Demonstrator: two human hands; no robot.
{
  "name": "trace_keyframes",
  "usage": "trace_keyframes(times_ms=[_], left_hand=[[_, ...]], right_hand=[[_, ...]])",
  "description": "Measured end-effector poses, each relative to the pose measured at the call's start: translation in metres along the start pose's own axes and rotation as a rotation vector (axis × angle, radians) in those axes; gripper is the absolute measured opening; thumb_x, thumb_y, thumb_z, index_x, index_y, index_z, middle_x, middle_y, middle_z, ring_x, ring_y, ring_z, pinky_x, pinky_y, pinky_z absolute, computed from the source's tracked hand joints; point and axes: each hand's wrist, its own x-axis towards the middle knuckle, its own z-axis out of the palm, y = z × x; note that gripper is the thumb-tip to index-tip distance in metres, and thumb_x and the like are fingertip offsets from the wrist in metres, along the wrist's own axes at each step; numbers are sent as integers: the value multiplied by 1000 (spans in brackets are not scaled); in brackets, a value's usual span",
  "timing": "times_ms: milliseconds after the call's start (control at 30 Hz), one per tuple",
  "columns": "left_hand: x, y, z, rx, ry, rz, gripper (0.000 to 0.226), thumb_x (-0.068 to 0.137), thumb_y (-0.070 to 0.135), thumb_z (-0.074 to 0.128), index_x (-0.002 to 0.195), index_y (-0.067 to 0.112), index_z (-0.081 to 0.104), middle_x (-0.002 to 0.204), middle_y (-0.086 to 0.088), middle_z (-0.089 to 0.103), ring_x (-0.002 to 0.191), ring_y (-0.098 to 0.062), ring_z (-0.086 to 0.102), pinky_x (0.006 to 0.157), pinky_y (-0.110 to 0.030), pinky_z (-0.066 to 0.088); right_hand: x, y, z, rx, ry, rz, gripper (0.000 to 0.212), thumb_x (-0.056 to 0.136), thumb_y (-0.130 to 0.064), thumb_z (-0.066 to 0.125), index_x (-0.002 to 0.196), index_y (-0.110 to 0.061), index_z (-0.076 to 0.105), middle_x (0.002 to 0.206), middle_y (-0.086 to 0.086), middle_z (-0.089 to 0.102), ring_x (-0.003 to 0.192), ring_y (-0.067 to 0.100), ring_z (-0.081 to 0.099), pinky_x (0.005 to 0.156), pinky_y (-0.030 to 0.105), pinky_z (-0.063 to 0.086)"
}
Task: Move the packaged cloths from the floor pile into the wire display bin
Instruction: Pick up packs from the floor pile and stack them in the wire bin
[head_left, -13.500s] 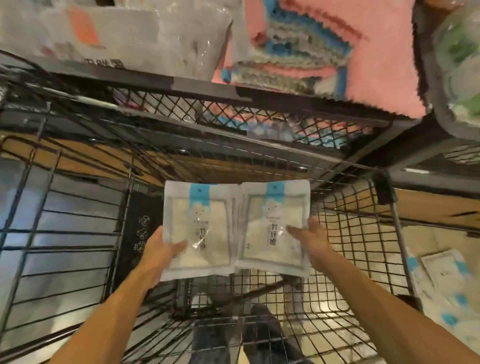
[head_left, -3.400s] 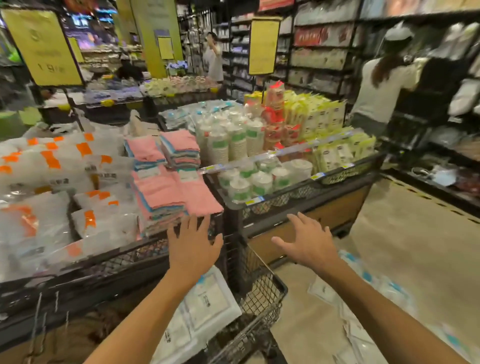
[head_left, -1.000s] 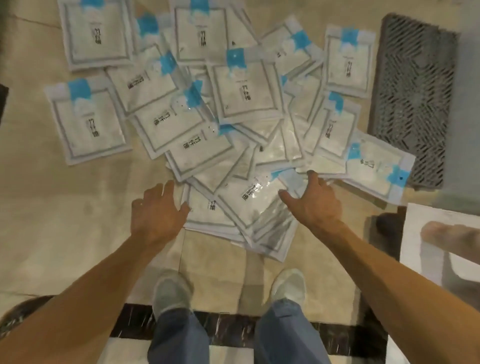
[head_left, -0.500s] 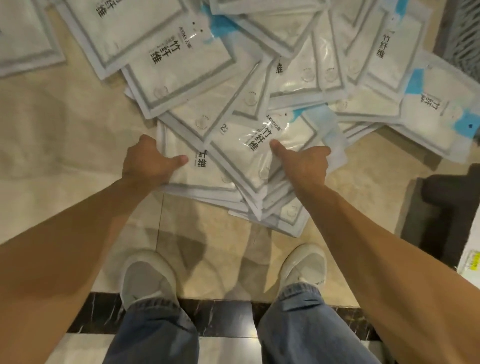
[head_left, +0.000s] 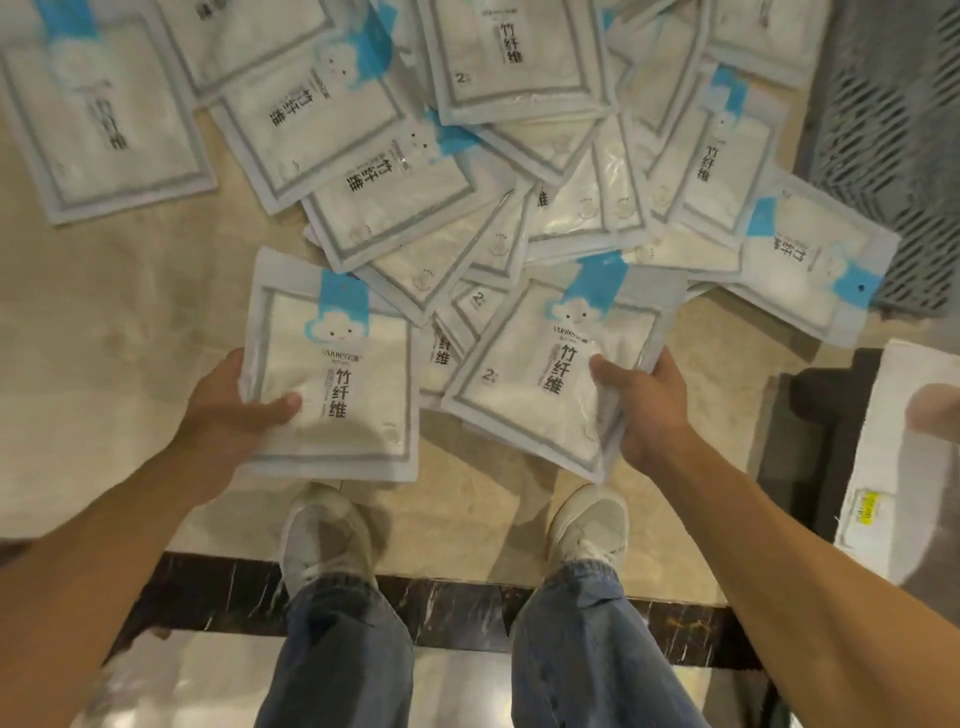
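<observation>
Beige stone floor (head_left: 130, 322) fills the view, crossed near the person's feet by a dark marble strip (head_left: 457, 608). Spread over it lies the pile of packaged cloths (head_left: 467, 171) — flat white packs with blue cloud labels and black characters, overlapping at many angles. The left hand (head_left: 228, 410) grips one pack (head_left: 337, 379) by its left edge, thumb curled over the front and fingers behind. The right hand (head_left: 644, 405) pinches a second pack (head_left: 550, 364) at its right edge, thumb on the front. Both packs are held flat above the near edge of the pile, side by side, just apart. Below them stand two pale shoes (head_left: 327, 535) and blue jeans legs (head_left: 337, 665). A dark grated panel (head_left: 893, 130) sits at the upper right — beside the outermost packs.
</observation>
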Motion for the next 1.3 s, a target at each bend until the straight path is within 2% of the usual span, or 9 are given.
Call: trace_keyframes(times_ms=[133, 233, 433, 600, 767, 867, 1067, 1200, 1300], left_hand=[[-63, 13, -28, -27, 31, 1, 36, 88, 0, 74, 112, 24, 64, 101, 0, 71, 96, -27, 66, 79, -36, 53], [-103, 36, -53, -82, 49, 4, 32, 88, 3, 75, 107, 27, 67, 101, -3, 74, 96, -29, 69, 88, -45, 56], [-188, 136, -106, -244, 84, 104, 41, 86, 3, 75, 120, 24, 65, 108, 0, 78, 96, -23, 75, 88, -44, 57], [-278, 227, -163, -316, 81, 163, 35, 85, 1, 75, 115, 15, 63, 103, -5, 78, 95, -26, 75, 81, -43, 59], [-392, 316, -235, -319, 89, 298, 36, 81, 3, 83, 108, 19, 66, 103, -5, 79, 97, -28, 74, 90, -47, 57], [-459, 349, -280, -343, 135, 370, 37, 82, -1, 80, 108, 23, 68, 108, -5, 77, 102, -31, 72, 94, -49, 56], [-574, 354, -353, -474, 270, 393, 36, 82, 4, 81, 113, 17, 69, 109, -9, 77, 105, -36, 72, 99, -59, 53], [-640, 336, -384, -557, 352, 390, 30, 85, 1, 77, 112, 12, 69, 103, -7, 79, 99, -33, 74, 98, -57, 53], [-684, 318, -396, -609, 360, 401, 35, 85, 3, 77, 118, 8, 66, 108, -10, 78, 102, -34, 74, 100, -57, 52]], right_hand=[[-43, -29, -23, -88, -109, -10, 40, 87, 7, 73, 114, -21, 66, 108, 3, 79, 101, 29, 75, 86, 46, 61], [-80, -66, -35, -99, -169, -23, 39, 87, 7, 73, 117, -18, 67, 112, 8, 78, 104, 34, 74, 94, 53, 58], [-175, -187, -43, -103, -317, -120, 39, 85, 8, 72, 120, -8, 66, 104, 10, 79, 96, 30, 77, 70, 33, 63], [-289, -299, -43, -131, -380, -229, 79, 44, -24, 99, 116, -12, 69, 109, 13, 78, 99, 33, 76, 88, 46, 59], [-422, -406, -45, -191, -435, -319, 37, 82, 10, 73, 114, -7, 66, 106, 17, 78, 99, 40, 74, 97, 56, 56], [-492, -448, -45, -237, -479, -375, 36, 83, 11, 72, 115, -6, 67, 109, 18, 77, 94, 34, 76, 93, 50, 58], [-611, -497, -32, -262, -618, -462, 29, 87, 13, 69, 112, -3, 67, 83, 7, 80, 66, 17, 76, 53, 25, 57], [-663, -506, -11, -291, -763, -488, 33, 87, 13, 69, 116, -3, 65, 86, 8, 79, 65, 17, 75, 51, 24, 55], [-692, -502, 5, -322, -865, -503, 37, 85, 11, 70, 119, -3, 66, 102, 16, 79, 84, 28, 78, 65, 33, 62]])
